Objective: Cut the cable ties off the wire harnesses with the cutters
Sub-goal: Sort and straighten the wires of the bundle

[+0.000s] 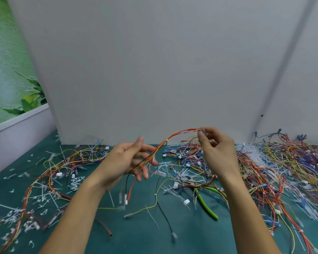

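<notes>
Cutters, head unseen beneath tangled wire harnesses.

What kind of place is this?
Likely a harness rework bench in a workshop: heaps of wire harnesses on a green mat, snipped cable ties scattered about, green-handled cutters lying among them, a grey partition behind.
</notes>
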`<state>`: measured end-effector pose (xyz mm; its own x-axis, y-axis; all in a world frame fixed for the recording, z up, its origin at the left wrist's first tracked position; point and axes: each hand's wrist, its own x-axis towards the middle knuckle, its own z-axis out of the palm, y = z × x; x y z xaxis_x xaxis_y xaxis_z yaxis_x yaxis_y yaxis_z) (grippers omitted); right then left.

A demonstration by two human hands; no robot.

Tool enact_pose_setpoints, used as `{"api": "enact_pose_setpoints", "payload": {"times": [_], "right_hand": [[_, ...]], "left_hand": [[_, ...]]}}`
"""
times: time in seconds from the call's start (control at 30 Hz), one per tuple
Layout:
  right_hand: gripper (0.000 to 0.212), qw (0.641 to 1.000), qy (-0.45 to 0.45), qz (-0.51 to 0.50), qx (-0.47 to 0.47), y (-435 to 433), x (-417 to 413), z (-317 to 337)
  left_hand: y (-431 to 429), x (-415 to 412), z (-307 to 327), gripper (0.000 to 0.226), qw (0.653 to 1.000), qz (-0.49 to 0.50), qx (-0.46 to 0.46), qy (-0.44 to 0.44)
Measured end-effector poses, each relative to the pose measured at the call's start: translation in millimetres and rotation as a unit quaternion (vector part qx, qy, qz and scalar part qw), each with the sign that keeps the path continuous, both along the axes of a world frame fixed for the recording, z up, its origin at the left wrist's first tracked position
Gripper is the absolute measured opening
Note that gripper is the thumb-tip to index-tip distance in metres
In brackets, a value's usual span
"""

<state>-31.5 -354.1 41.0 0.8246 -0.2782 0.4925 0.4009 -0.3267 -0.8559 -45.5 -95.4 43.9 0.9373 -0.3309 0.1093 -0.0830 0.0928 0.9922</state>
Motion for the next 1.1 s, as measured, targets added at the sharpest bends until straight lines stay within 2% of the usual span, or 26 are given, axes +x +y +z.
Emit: {"api": "enact_pose_setpoints", "payload": {"times": [0.13,0.33,0.43,0.63,0.77,0.87,0.93,1.0,1.1], "right_hand": [[0.008,0.999,0.016,-0.025,0.021,-6,4,-3],[0.014,0.998,0.034,-0.050,0.016,-9,7,-7],[0.008,0.998,0.029,-0.051,0.020,-11,6,-6],[0.007,0.999,0.019,-0.029,0.033,-5,2,-2],[0.009,0.998,-0.026,0.012,0.050,3,-5,6],[0.010,0.995,-0.071,0.062,0.016,14,-14,11],[0.013,0.991,-0.104,0.081,-0.023,24,-20,13],[0.015,0.985,-0.128,0.095,-0.063,33,-25,16],[0.016,0.975,-0.158,0.115,-0.102,42,-30,17]], "left_hand": [[18,4,4,0.061,0.999,-0.027,-0.014,0.019],[38,6,8,0.062,0.999,-0.029,-0.007,0.037],[42,6,8,0.055,1.000,-0.009,0.001,0.016],[36,5,5,0.044,0.995,0.046,0.087,-0.026],[20,3,1,0.039,0.989,0.058,0.121,-0.068],[1,0,0,0.043,0.987,0.074,0.089,-0.109],[-10,-3,-1,0.046,0.986,0.052,0.074,-0.138],[-22,-6,-4,0.041,0.979,0.038,0.093,-0.178],[-34,-11,-8,0.029,0.965,0.082,0.094,-0.230]]}}
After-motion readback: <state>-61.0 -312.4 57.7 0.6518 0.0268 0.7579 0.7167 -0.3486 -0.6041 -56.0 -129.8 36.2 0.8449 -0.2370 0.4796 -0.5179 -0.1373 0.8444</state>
